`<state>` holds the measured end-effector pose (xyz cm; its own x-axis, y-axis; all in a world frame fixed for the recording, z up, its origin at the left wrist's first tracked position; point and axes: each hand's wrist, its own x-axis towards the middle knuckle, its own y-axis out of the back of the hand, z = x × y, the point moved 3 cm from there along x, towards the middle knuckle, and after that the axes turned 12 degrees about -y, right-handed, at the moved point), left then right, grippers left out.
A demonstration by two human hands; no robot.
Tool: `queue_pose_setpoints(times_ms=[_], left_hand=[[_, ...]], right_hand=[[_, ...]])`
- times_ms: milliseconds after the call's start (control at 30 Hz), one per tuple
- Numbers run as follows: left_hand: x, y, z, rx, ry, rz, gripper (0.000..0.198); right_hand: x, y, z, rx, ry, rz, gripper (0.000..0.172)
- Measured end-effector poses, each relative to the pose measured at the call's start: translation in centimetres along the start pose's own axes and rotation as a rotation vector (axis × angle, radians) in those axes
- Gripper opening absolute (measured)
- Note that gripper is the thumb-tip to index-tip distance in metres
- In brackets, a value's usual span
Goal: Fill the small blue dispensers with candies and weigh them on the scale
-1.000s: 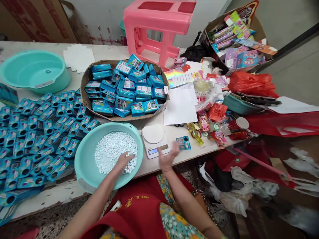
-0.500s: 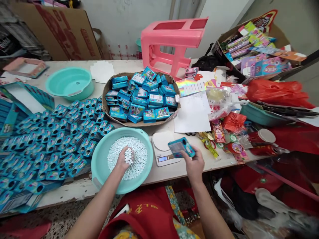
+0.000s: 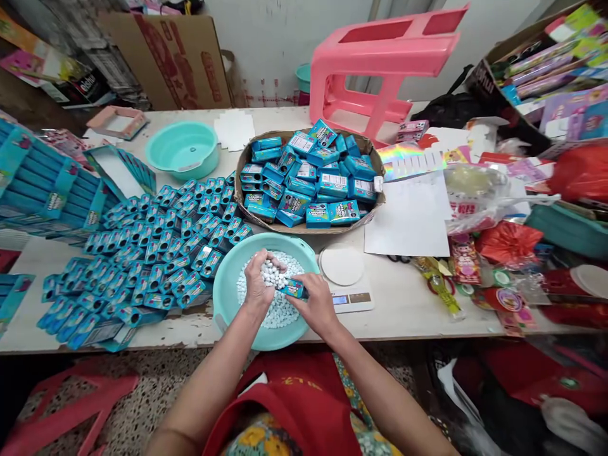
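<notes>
Over a turquoise basin (image 3: 227, 316) of small white candies (image 3: 280, 315), my left hand (image 3: 259, 283) is cupped around a heap of those candies. My right hand (image 3: 319, 305) grips a small blue candy box (image 3: 294, 289) by its end, tilted against the heap in my left palm. The box's far end meets the candies, and its opening is hidden from me. Right of the basin sits a white kitchen scale (image 3: 342, 265), partly behind my right hand. Many blue boxes with round holes (image 3: 156, 277) stand in rows left of the basin.
Behind the basin, a cut-down cardboard box (image 3: 247, 218) holds a pile of blue boxes. A second turquoise basin (image 3: 183, 149) stands at the back left, a pink stool (image 3: 380, 60) at the back. White paper (image 3: 403, 218) and wrapped sweets (image 3: 465, 259) lie to the right.
My right hand has moved left from beside the scale, bringing the candy box to my left hand. The left hand has lifted its handful slightly. The view has shifted.
</notes>
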<state>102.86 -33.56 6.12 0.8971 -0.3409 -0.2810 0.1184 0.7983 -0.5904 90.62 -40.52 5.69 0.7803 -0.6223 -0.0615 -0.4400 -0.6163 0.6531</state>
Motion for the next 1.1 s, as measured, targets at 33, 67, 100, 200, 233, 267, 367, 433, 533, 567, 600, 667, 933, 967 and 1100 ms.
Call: queue_pose_setpoints(times_ms=[33,67,100,200,233,267,367,433,533,567,600,667,933,967,1100], left_hand=[[0.0,0.1,0.0,0.006,-0.019,-0.001,0.025],[0.0,0.2,0.0,0.019,-0.037,-0.006,0.024],[0.0,0.2,0.1,0.04,-0.053,-0.009,0.024],[0.2,0.0,0.4,0.112,-0.067,0.003,0.027],[0.3,-0.1,0.5,0.125,-0.062,0.008,0.027],[0.3,-0.1,0.6,0.129,-0.055,0.01,0.027],[0.2,-0.4,0.8,0.136,-0.064,-0.023,0.025],[0.0,-0.4,0.9,0.16,-0.078,-0.039,0.025],[-0.2,-0.4,0.9,0.194,-0.068,-0.062,0.026],[-0.3,-0.4,0.9,0.2,-0.064,-0.066,0.026],[-0.3,-0.4,1.0,0.205,-0.071,-0.063,0.026],[-0.2,-0.3,1.1,0.214,-0.113,-0.041,0.027],[-0.3,-0.4,1.4,0.239,-0.147,-0.043,0.026],[-0.3,-0.4,1.5,0.234,-0.157,-0.036,0.026],[-0.4,-0.4,1.7,0.23,-0.173,-0.025,0.026]], right_hand=[[0.0,0.0,-0.1,-0.013,0.0,-0.01,0.036],[0.0,-0.1,-0.2,-0.021,-0.004,-0.015,0.037],[0.0,0.0,-0.3,-0.025,-0.009,-0.019,0.037],[0.1,0.0,-0.4,-0.013,-0.029,-0.024,0.037],[0.2,0.1,-0.4,-0.002,-0.038,-0.022,0.036],[0.2,0.2,-0.4,0.011,-0.047,-0.02,0.035],[0.3,0.3,-0.3,0.044,-0.069,-0.016,0.034],[0.3,0.3,-0.3,0.054,-0.072,-0.027,0.035],[0.3,0.3,-0.4,0.053,-0.08,-0.032,0.035],[0.4,0.4,-0.4,0.051,-0.081,-0.034,0.035],[0.4,0.4,-0.5,0.05,-0.079,-0.035,0.035],[0.5,0.4,-0.7,0.056,-0.075,-0.032,0.035],[0.6,0.3,-1.2,0.068,-0.067,-0.025,0.036],[0.7,0.4,-1.3,0.07,-0.068,-0.024,0.035],[0.7,0.7,-1.6,0.077,-0.067,-0.009,0.033]])
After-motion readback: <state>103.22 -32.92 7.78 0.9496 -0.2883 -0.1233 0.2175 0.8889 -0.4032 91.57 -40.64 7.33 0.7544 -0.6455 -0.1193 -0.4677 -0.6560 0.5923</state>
